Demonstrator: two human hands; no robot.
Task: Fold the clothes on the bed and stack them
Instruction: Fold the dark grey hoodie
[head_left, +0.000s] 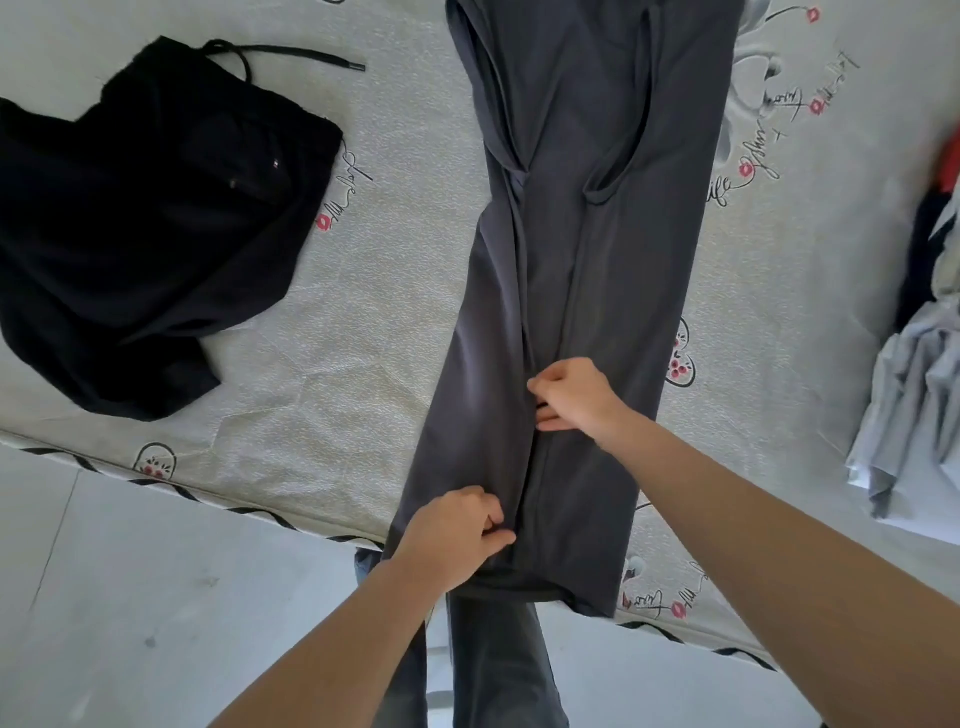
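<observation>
A long dark grey soft-fabric garment (582, 291) lies stretched lengthwise across the bed with the pale printed sheet (332, 332), its sides folded in to a narrow strip and its hem at the near edge. The left hand (457, 530) pinches the central fold near the hem; the right hand (569, 395), fingers curled, grips the same fold farther up.

Item: person, seen from a head-worn camera.

- Left hand (454, 530): bare; no ring, glove or watch visible.
- Left forearm, entering from 7 o'clock: bare along all its visible length, no sleeve in view.
- Right hand (571, 397): bare; no ring or glove visible.
- Right forearm, entering from 4 o'clock: bare, no sleeve in view.
- Legs, at 6 o'clock: dark grey-blue denim-like trousers (493, 670), faded lighter down the front.
</observation>
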